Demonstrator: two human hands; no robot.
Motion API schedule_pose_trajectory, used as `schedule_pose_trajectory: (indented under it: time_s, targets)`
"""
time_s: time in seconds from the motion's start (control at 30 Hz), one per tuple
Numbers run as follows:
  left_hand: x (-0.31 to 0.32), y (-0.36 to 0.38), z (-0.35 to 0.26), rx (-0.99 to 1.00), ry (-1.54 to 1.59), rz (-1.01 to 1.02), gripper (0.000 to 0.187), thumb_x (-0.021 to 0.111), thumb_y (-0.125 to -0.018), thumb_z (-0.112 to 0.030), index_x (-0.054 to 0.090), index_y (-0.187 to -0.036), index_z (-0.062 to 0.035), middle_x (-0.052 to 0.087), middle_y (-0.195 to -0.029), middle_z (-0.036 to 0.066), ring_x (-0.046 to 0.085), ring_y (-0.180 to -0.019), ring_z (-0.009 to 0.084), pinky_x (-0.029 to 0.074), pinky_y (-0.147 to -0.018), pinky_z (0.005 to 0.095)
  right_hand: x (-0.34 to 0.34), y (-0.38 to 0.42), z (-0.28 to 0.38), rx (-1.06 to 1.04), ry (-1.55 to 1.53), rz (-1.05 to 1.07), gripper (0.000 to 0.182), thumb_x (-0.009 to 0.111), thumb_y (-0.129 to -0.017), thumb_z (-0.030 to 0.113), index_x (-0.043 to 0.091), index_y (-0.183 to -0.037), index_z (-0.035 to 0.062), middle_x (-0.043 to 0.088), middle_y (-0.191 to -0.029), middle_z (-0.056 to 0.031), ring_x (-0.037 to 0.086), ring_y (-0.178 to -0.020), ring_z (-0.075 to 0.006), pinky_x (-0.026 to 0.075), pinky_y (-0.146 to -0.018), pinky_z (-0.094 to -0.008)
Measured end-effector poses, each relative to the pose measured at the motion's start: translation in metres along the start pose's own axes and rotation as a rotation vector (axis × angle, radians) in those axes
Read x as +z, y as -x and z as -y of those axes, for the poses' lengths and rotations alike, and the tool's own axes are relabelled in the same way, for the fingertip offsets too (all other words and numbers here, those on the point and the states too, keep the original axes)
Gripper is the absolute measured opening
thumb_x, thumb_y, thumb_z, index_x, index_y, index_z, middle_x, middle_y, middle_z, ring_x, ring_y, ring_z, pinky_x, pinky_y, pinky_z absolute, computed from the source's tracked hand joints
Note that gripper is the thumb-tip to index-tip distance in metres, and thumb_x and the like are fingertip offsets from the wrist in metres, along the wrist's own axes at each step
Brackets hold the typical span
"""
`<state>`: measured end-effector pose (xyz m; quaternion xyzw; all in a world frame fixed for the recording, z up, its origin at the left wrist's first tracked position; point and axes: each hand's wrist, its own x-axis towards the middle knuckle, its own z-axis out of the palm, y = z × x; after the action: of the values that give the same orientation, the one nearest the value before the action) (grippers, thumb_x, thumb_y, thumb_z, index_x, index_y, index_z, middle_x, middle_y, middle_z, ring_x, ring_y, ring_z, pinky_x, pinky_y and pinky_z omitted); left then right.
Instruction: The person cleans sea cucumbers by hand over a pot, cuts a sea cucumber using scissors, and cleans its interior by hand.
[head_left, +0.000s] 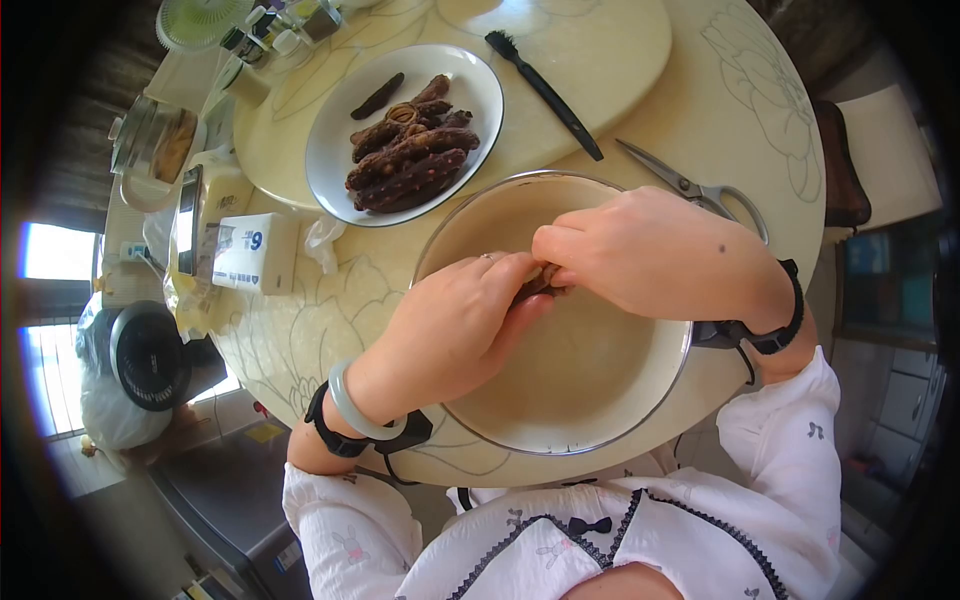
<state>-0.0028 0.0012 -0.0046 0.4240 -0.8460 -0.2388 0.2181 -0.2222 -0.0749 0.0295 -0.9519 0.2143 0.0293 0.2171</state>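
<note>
Both hands meet over a large metal basin [600,400] that sits at the near edge of a round, pale table [740,100] with flower outlines on its top. The left hand [450,320] and the right hand [640,255] together pinch a small dark brown piece [535,285], most likely a sea cucumber like those on the plate; it is held above the middle of the basin, between the fingertips of both hands, and mostly hidden by them. Both hands are clenched on it, fingers curled inward.

The left wrist wears a pale jade bangle [355,410] and a black strap; the right wrist also carries a black strap.

Far and to the left of the basin, a white oval plate [335,150] holds a heap of dark brown sea cucumbers [410,155]. A black brush [545,90] lies far of the basin, on a raised round slab in the middle of the table. A pair of scissors [690,185] lies just beyond the right hand, touching the table. At the left edge stands a white box with a blue 6 [255,250], with jars and bottles beyond it.
</note>
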Motion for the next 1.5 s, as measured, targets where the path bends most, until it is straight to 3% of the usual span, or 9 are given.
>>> schedule_pose_trajectory:
  time_s: [0.07, 0.37, 0.8, 0.87, 0.97, 1.2, 1.4, 1.5]
  targets:
    - [-0.006, -0.002, -0.003, -0.102, 0.066, 0.113, 0.021, 0.062, -0.097, -0.018, 0.062, -0.111, -0.0022, 0.067, -0.090, 0.016, 0.064, -0.084, 0.0380, 0.051, -0.074, 0.0455, -0.001, 0.002, 0.001, -0.073, -0.006, -0.149, 0.006, 0.057, -0.089, 0.007, 0.059, -0.093, 0.0035, 0.068, -0.086, -0.0125, 0.068, -0.083, -0.0336, 0.054, -0.068, -0.0428]
    - [-0.008, -0.001, -0.006, -0.250, 0.380, 0.056, 0.014, 0.059, -0.100, -0.016, 0.064, -0.105, -0.0040, 0.065, -0.086, 0.017, 0.063, -0.081, 0.0386, 0.049, -0.069, 0.0445, -0.007, 0.005, 0.005, -0.088, -0.006, -0.167, 0.008, 0.057, -0.090, 0.008, 0.058, -0.097, 0.0052, 0.068, -0.089, -0.0110, 0.068, -0.085, -0.0332, 0.054, -0.068, -0.0424]
    - [-0.011, -0.003, -0.008, -0.132, 0.234, 0.018, 0.011, 0.067, -0.093, -0.009, 0.064, -0.101, -0.0029, 0.063, -0.082, 0.017, 0.061, -0.077, 0.0386, 0.048, -0.067, 0.0438, 0.000, -0.001, -0.001, -0.048, -0.112, -0.110, 0.009, 0.056, -0.091, 0.009, 0.060, -0.093, 0.0013, 0.069, -0.090, -0.0151, 0.067, -0.087, -0.0363, 0.053, -0.072, -0.0448]
    - [-0.012, -0.003, -0.008, -0.129, 0.226, 0.033, 0.012, 0.068, -0.090, -0.007, 0.064, -0.100, -0.0029, 0.062, -0.080, 0.017, 0.060, -0.075, 0.0393, 0.048, -0.066, 0.0445, 0.003, -0.002, -0.005, -0.080, -0.120, -0.089, 0.012, 0.060, -0.096, 0.016, 0.059, -0.099, 0.0042, 0.065, -0.090, -0.0128, 0.063, -0.086, -0.0359, 0.050, -0.072, -0.0442]
    - [-0.009, -0.002, -0.007, -0.103, 0.263, -0.006, 0.012, 0.066, -0.088, -0.003, 0.064, -0.100, -0.0031, 0.062, -0.079, 0.018, 0.060, -0.075, 0.0399, 0.047, -0.064, 0.0456, 0.004, -0.003, -0.008, -0.113, -0.203, -0.089, 0.011, 0.056, -0.090, 0.008, 0.061, -0.095, -0.0002, 0.068, -0.090, -0.0181, 0.066, -0.089, -0.0383, 0.052, -0.075, -0.0447]
    - [-0.008, 0.000, -0.005, -0.093, 0.170, 0.002, 0.012, 0.061, -0.087, 0.002, 0.061, -0.098, -0.0027, 0.062, -0.081, 0.018, 0.061, -0.076, 0.0408, 0.047, -0.065, 0.0470, 0.000, -0.004, -0.011, -0.103, -0.290, -0.057, 0.015, 0.055, -0.095, 0.013, 0.061, -0.096, -0.0011, 0.068, -0.092, -0.0189, 0.065, -0.089, -0.0392, 0.052, -0.076, -0.0441]
    - [-0.007, 0.000, -0.004, -0.087, 0.144, 0.028, 0.019, 0.057, -0.086, 0.005, 0.060, -0.103, -0.0018, 0.063, -0.087, 0.019, 0.061, -0.081, 0.0420, 0.048, -0.068, 0.0478, 0.000, -0.004, -0.012, -0.142, -0.264, -0.065, 0.018, 0.059, -0.095, 0.014, 0.061, -0.095, -0.0031, 0.069, -0.093, -0.0204, 0.066, -0.090, -0.0397, 0.052, -0.077, -0.0443]
    - [-0.007, 0.001, -0.002, -0.105, 0.118, 0.076, 0.033, 0.059, -0.084, 0.008, 0.064, -0.114, -0.0034, 0.067, -0.095, 0.018, 0.063, -0.087, 0.0404, 0.051, -0.075, 0.0433, -0.001, -0.003, -0.010, -0.079, -0.222, 0.019, 0.014, 0.062, -0.094, 0.014, 0.060, -0.101, 0.0013, 0.067, -0.094, -0.0151, 0.063, -0.092, -0.0376, 0.051, -0.078, -0.0443]
